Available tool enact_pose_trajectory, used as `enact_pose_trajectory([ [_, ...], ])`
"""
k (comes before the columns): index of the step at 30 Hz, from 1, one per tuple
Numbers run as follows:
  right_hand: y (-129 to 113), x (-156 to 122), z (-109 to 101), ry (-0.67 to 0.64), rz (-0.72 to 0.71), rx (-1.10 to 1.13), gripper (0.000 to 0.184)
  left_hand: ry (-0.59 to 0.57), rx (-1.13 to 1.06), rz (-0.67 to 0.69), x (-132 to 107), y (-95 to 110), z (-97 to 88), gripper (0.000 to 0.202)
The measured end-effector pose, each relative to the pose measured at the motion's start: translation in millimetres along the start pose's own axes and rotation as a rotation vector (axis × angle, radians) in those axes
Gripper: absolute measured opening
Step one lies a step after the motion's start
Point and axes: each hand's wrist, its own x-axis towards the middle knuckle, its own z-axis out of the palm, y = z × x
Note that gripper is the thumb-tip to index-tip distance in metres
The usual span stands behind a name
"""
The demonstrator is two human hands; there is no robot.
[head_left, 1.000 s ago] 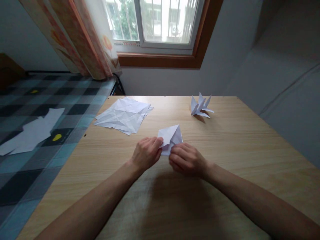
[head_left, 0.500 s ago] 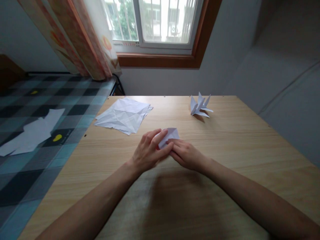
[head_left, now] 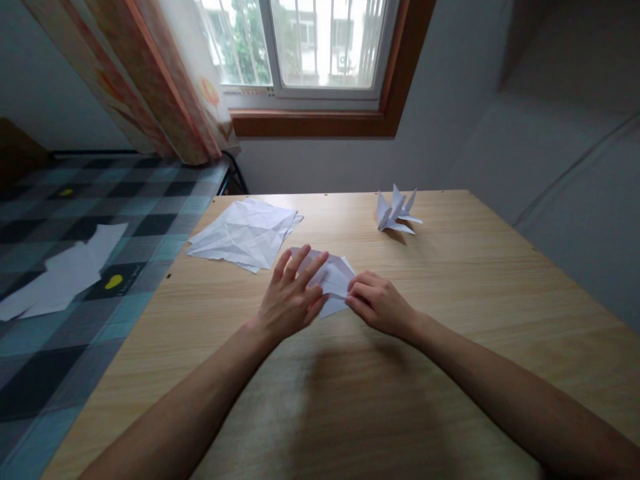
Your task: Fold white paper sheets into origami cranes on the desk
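A partly folded sheet of white paper (head_left: 334, 273) lies between my hands at the middle of the wooden table (head_left: 480, 300). My left hand (head_left: 293, 290) rests over its left side, fingers spread, with the thumb and fingertips against the paper. At the right corner my right hand (head_left: 377, 300) pinches the edge between thumb and fingers. A flap of the paper spreads toward me below the crease. Part of the sheet is hidden under the left fingers.
Creased white sheets (head_left: 245, 233) lie stacked at the table's far left. Folded paper cranes (head_left: 397, 212) stand at the far right. Left of the table, paper scraps (head_left: 70, 273) lie on a checked bedspread (head_left: 45, 373). A window (head_left: 325, 47) is beyond.
The paper has been opened wider, and a flap now shows toward me. My left fingers have spread and moved slightly left; my right hand has shifted to the paper's right corner.
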Motion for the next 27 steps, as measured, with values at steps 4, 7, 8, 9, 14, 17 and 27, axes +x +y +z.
enact_pose_trajectory([
  [4,-0.4,1.6,1.1,0.021,0.077,-0.073,0.020,0.027,0.024,0.002,2.3,-0.1,0.6,0.021],
  [7,0.1,2.6,2.2,0.032,0.112,-0.100,0.014,0.049,0.038,-0.008,2.9,-0.1,0.4,0.025],
  [8,0.4,2.8,2.6,0.042,0.122,-0.088,0.010,0.054,0.038,-0.021,2.9,-0.2,0.9,0.025],
  [9,0.8,2.9,3.1,0.048,0.130,-0.073,0.008,0.058,0.037,-0.041,2.8,-0.5,1.7,0.023],
  [14,2.8,2.3,4.8,-0.014,0.097,-0.097,0.013,0.107,0.024,-0.256,3.3,-4.1,8.5,0.038],
  [17,3.0,1.8,5.5,-0.009,0.060,-0.108,0.016,0.121,0.028,-0.347,4.3,-7.7,10.0,0.061],
  [27,-10.8,0.9,8.0,-0.022,0.069,-0.183,0.020,0.007,-0.091,0.177,5.1,7.4,4.3,0.017],
])
